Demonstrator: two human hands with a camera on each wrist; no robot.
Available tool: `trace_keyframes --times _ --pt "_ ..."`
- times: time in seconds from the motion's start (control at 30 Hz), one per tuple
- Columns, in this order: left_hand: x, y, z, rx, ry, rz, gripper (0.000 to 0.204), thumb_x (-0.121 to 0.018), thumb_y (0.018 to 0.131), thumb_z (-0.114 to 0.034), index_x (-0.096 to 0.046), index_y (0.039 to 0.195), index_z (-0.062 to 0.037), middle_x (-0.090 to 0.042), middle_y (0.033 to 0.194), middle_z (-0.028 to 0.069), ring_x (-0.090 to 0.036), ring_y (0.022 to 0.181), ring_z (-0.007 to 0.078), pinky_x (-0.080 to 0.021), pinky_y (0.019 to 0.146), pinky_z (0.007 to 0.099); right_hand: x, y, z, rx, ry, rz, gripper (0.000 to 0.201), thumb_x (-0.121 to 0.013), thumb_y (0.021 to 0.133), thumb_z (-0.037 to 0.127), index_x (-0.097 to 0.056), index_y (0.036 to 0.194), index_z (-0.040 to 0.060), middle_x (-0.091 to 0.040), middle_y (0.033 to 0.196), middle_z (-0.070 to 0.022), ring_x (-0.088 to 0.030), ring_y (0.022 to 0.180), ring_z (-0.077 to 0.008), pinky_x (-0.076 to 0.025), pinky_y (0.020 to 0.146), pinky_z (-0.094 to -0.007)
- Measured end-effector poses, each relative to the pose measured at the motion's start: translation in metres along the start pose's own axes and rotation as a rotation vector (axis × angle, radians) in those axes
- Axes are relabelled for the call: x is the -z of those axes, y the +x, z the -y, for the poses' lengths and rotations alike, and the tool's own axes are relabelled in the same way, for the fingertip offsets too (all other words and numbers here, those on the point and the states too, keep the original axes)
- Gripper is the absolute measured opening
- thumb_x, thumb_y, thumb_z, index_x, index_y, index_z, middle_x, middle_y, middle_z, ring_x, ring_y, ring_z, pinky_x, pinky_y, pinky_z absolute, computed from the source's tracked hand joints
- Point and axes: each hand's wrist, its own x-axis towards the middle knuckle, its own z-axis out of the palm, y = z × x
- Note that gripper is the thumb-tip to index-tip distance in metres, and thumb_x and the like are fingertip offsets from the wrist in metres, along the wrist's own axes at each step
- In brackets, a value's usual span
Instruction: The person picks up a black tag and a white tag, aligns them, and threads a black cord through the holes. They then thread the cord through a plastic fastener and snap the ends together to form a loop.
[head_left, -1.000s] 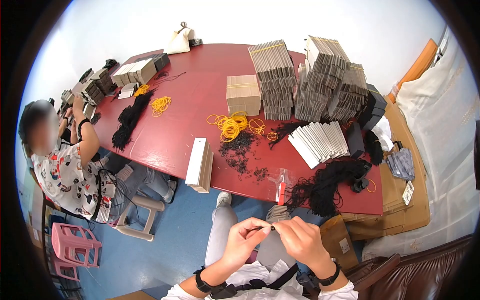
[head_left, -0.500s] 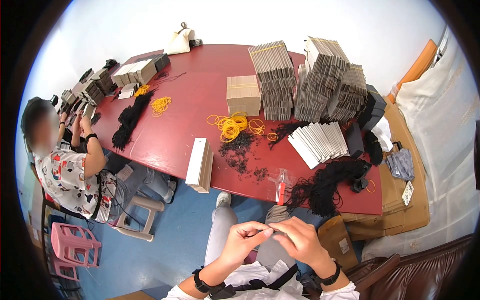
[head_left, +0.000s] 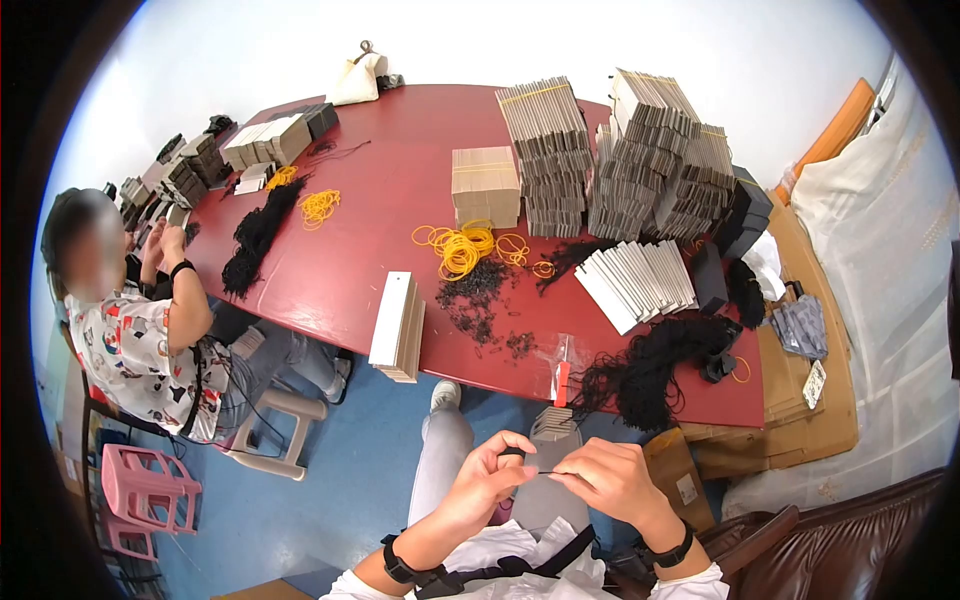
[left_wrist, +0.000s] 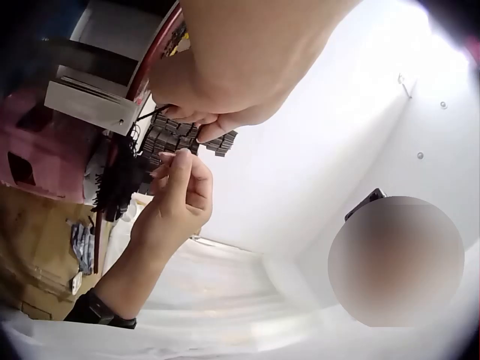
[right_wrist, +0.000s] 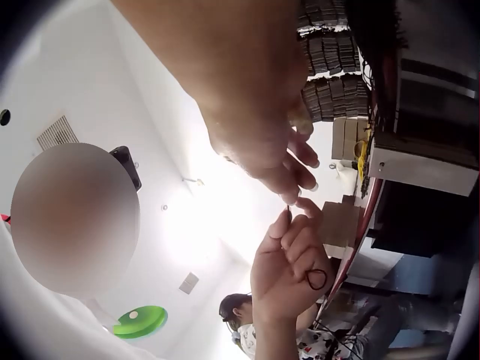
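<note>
In the head view my left hand [head_left: 492, 478] and right hand [head_left: 610, 480] are held up over my lap, a small gap between their fingertips. A thin black cord [head_left: 546, 473] spans that gap. Finger and thumb of the left hand pinch one end, while the right fingertips pinch the other. The right wrist view shows a small loop of the cord hanging across the left hand [right_wrist: 289, 266]. Seen from the left wrist, the right hand [left_wrist: 171, 210] has its thumb and forefinger together. Beyond my hands, at the table edge, lies a large bundle of black cords [head_left: 650, 385].
The red table [head_left: 370, 230] carries yellow rubber bands [head_left: 462, 252], small black plastic pieces [head_left: 475, 300], fanned white boards [head_left: 636, 285] and tall grey board stacks [head_left: 548, 160]. A white-topped stack [head_left: 398, 325] stands at its front edge. Another person [head_left: 140, 340] sits at left.
My hands were together at the fingertips; now they have drawn apart, with the black cord stretched between them. The person at left has lowered their raised arm.
</note>
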Motion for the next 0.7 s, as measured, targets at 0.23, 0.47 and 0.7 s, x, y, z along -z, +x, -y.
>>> trace_keyframes --times 0.23,0.47,0.7 --pt "0.009 -0.002 0.007 0.007 0.014 0.057 0.021 -0.063 0.086 -0.001 -0.053 0.103 -0.0076 -0.031 0.061 -0.0116 -0.026 0.05 -0.0005 -0.018 0.047 0.0199 0.012 -0.008 -0.002 0.036 0.002 0.075 0.011 -0.075 0.073 0.014 -0.064 0.074 0.0104 -0.063 0.07 0.0003 -0.06 0.059 -0.0159 -0.046 0.049 -0.028" --pt "0.012 -0.002 -0.002 -0.085 0.211 0.2 0.012 -0.057 0.093 -0.003 -0.053 0.104 -0.005 -0.033 0.067 -0.0105 -0.03 0.059 0.0 -0.023 0.054 0.019 0.017 -0.015 0.001 -0.088 0.228 0.062 0.016 -0.076 0.073 0.007 -0.071 0.088 0.0056 -0.063 0.068 -0.0042 -0.06 0.055 -0.0179 -0.045 0.049 -0.0279" --pt "0.015 -0.008 -0.008 -0.112 0.33 0.264 0.012 -0.052 0.097 -0.008 -0.054 0.108 -0.0036 -0.035 0.07 -0.0087 -0.031 0.063 0.0017 -0.024 0.058 0.0196 0.019 -0.017 0.013 -0.163 0.281 0.053 0.034 -0.077 0.074 0.013 -0.068 0.107 0.0051 -0.062 0.07 -0.0067 -0.059 0.058 -0.0201 -0.045 0.052 -0.0291"
